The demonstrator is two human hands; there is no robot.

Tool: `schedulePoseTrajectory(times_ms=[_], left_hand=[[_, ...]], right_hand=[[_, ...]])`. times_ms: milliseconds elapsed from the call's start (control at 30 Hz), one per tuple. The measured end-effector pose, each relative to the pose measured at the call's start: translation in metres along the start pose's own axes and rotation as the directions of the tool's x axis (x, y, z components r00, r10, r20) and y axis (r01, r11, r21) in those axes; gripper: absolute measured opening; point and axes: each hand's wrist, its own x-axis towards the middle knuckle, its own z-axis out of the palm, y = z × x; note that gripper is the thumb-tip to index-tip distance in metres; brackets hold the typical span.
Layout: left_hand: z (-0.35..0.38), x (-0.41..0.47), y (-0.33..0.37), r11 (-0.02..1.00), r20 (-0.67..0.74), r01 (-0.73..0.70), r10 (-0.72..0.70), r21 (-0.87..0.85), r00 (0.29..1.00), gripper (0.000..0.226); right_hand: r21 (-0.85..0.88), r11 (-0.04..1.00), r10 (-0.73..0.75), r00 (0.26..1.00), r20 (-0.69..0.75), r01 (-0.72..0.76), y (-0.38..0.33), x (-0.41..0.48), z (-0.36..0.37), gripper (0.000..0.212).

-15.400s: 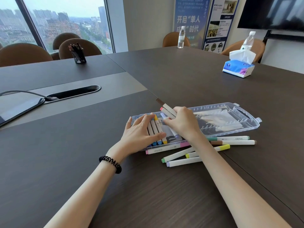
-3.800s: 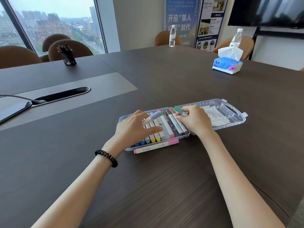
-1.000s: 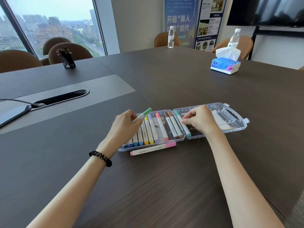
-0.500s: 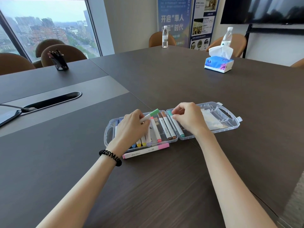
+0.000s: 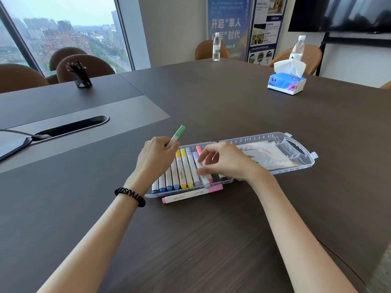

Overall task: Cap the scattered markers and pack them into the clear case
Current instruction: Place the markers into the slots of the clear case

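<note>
Head view, clear case (image 5: 249, 138) holding markers (image 5: 184, 170)

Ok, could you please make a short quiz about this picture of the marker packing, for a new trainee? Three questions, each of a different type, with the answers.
1. True or false: one pink-capped white marker lies on the dark wooden table, outside the clear plastic case.
2. What does the left hand hold? A) a water bottle B) a green-capped white marker C) a tissue pack
3. Fill in: the ___ hand is above the row of coloured markers packed in the case.
Key: 1 true; 2 B; 3 right, the right hand.
</note>
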Motion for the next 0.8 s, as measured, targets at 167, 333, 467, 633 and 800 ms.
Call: schedulePoseTrajectory(times_ms=[167, 333, 467, 633, 800], left_hand=[[-0.003, -0.001, 0.003, 1.000, -0.020, -0.005, 0.005, 0.025, 1.000, 0.036], [-0.006, 0.004, -0.002, 0.999, -0.022, 0.040, -0.039, 0.023, 0.999, 0.037], [-0.007, 0.008, -0.005, 0.999, -0.011, 0.053, -0.053, 0.007, 0.999, 0.036], [-0.006, 0.009, -0.009, 0.998, -0.011, 0.060, -0.060, -0.007, 0.998, 0.041], [0.001, 0.005, -0.007, 1.000, 0.023, 0.019, -0.019, -0.007, 1.000, 0.042]], right_hand=[[-0.027, 0.999, -0.032, 0.999, -0.035, 0.031, 0.002, 0.004, 0.007, 0.037], [-0.147, 0.988, -0.056, 0.998, -0.030, 0.051, 0.003, 0.009, 0.013, 0.041], [-0.123, 0.992, -0.027, 0.998, 0.059, 0.035, 0.005, 0.006, 0.007, 0.057], [-0.261, 0.965, -0.008, 0.996, 0.089, 0.031, 0.002, 0.005, 0.007, 0.062], [-0.299, 0.954, 0.015, 0.996, 0.087, 0.012, 0.000, 0.003, 0.011, 0.061]])
